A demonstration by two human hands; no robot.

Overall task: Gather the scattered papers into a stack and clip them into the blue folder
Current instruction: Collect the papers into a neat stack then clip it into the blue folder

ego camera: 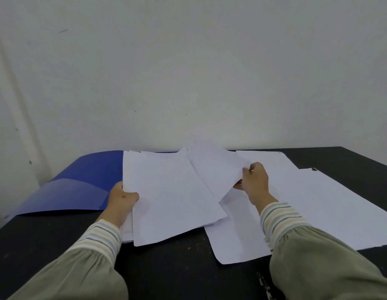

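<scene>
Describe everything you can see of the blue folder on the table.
The glossy blue plastic folder lies open on the black table at the left, by the wall. Its left cover curves upward, catching light. White paper sheets cover its right side. The left hand, gripping those sheets, rests at its edge.

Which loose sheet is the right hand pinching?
The lifted sheet between the stack and the flat sheets; right hand pinches its edge.

Olive sleeves (331, 263), striped cuffs (279, 219)
</scene>
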